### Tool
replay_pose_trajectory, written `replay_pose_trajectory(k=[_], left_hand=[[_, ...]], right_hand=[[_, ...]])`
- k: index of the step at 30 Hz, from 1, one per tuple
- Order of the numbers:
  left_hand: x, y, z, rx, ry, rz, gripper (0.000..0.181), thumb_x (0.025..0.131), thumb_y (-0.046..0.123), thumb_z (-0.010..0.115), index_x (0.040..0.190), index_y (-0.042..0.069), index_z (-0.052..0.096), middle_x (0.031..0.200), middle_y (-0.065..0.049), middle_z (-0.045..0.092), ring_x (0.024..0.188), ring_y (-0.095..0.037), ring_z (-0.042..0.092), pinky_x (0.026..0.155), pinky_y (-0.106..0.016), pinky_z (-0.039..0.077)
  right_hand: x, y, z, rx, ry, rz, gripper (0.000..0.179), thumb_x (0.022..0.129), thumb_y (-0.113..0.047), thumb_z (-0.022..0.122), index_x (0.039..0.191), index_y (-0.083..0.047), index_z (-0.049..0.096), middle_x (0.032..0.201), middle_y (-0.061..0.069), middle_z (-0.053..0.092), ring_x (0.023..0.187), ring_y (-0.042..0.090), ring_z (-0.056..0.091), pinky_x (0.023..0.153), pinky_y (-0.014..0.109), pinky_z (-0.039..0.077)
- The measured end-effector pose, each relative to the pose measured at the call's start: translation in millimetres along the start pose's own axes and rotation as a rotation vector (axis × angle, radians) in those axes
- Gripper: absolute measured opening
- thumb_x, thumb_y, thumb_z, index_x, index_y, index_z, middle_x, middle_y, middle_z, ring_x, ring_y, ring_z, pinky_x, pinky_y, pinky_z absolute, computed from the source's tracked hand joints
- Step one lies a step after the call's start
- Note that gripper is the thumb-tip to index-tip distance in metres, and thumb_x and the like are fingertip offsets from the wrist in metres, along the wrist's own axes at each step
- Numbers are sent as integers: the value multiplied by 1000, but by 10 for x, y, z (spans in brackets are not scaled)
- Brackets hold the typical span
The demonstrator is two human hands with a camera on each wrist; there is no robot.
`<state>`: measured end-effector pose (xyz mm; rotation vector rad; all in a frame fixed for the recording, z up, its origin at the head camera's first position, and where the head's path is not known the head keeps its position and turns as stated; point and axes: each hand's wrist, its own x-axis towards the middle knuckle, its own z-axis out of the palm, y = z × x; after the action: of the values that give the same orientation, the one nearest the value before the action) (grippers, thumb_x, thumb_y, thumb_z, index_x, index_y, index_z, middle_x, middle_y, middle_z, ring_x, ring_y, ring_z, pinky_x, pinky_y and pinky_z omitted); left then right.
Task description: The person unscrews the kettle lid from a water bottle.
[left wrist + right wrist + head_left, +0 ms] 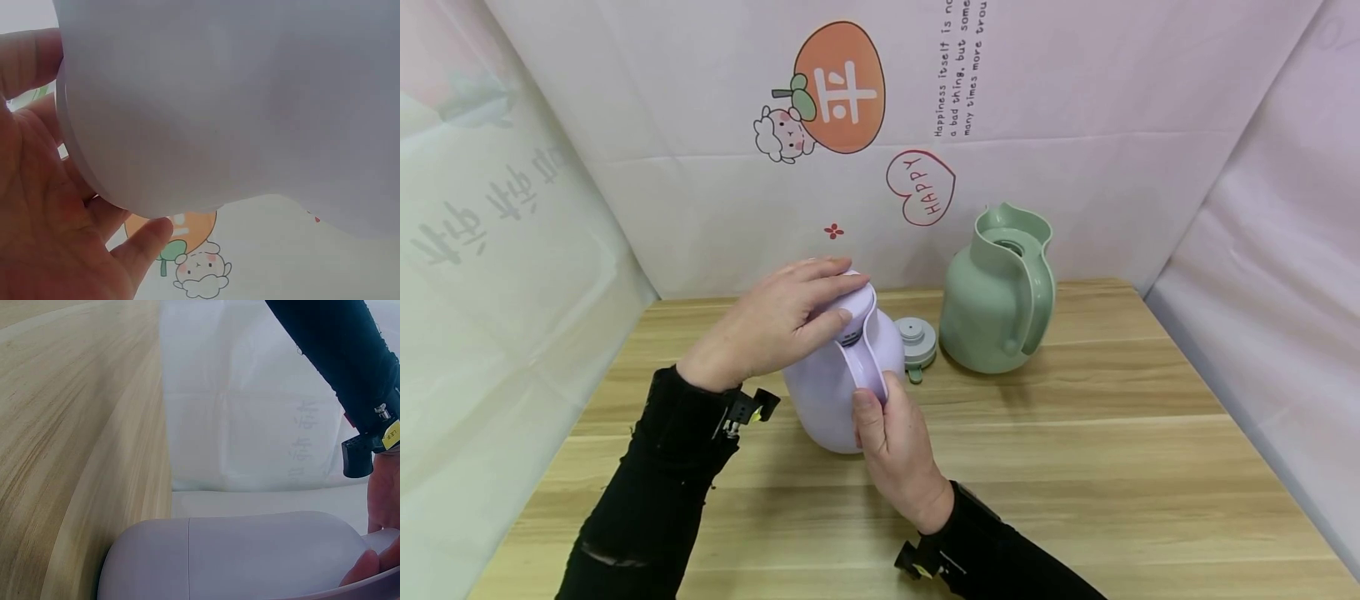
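A lilac vacuum jug (823, 404) stands on the table at the middle, its handle (867, 372) toward the person. My left hand (763, 321) lies over the top and grips the jug's lilac lid (856, 307), thumb on the near side and fingers across the far side. A dark band shows under the lid at the near edge. My right hand (898, 454) holds the handle, its thumb up along it. In the left wrist view the jug (237, 94) fills most of the picture. The right wrist view shows the jug's side (250, 556) close to the wood.
Right of the lilac jug stands a green jug (977, 308), its spout up and its round mouth uncovered. Between the two jugs lies a grey stopper lid (914, 336) with a green tab. Printed cloth (700, 208) hangs behind the wooden table (1075, 467) and along both sides.
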<state>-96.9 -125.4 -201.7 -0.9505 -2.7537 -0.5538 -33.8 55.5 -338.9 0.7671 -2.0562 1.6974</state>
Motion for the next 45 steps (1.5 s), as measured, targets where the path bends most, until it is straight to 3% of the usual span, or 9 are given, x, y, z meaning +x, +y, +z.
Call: replay_pose_trajectory(k=[11, 31, 34, 38, 41, 45], left_hand=[[9, 48, 17, 111, 76, -30, 46, 103, 44, 58, 143, 22, 66, 147, -7, 62, 138, -29, 55, 116, -53, 39], [75, 67, 81, 190, 219, -39, 53, 92, 59, 69, 127, 20, 76, 118, -8, 74, 112, -28, 66, 100, -50, 48], [73, 64, 83, 194, 206, -49, 54, 93, 60, 68, 129, 20, 75, 121, -9, 73, 113, -30, 65, 100, -50, 48], [42, 50, 73, 154, 150, -67, 57, 98, 58, 62, 140, 21, 68, 142, -13, 63, 130, -35, 57, 108, -54, 45], [13, 26, 37, 92, 107, -56, 57, 100, 52, 58, 148, 22, 61, 156, -13, 51, 143, -37, 48, 115, -57, 40], [-4, -3, -25, 64, 62, -10, 53, 100, 42, 57, 149, 23, 60, 157, -10, 52, 146, -33, 46, 119, -55, 36]], right_hand=[[3, 9, 3, 8, -5, -3, 23, 112, -18, 44, 91, -9, 47, 64, -4, 50, 55, 2, 47, 50, 22, 42], [0, -6, -6, 1, -13, 9, 22, 112, -16, 45, 92, -9, 47, 64, -5, 50, 55, 2, 47, 50, 21, 42], [-1, -5, -4, 2, -12, 9, 21, 112, -16, 45, 92, -9, 47, 64, -5, 50, 55, 2, 47, 49, 22, 42], [-4, 2, 3, 11, -10, 4, 22, 112, -16, 45, 92, -9, 47, 64, -4, 50, 54, 2, 47, 49, 22, 42], [-7, 8, 7, 15, -10, -1, 22, 112, -16, 45, 92, -9, 47, 63, -4, 49, 54, 2, 47, 49, 22, 42], [-5, 9, 8, 12, -11, -5, 22, 112, -16, 45, 92, -9, 46, 64, -4, 49, 54, 2, 47, 49, 22, 42]])
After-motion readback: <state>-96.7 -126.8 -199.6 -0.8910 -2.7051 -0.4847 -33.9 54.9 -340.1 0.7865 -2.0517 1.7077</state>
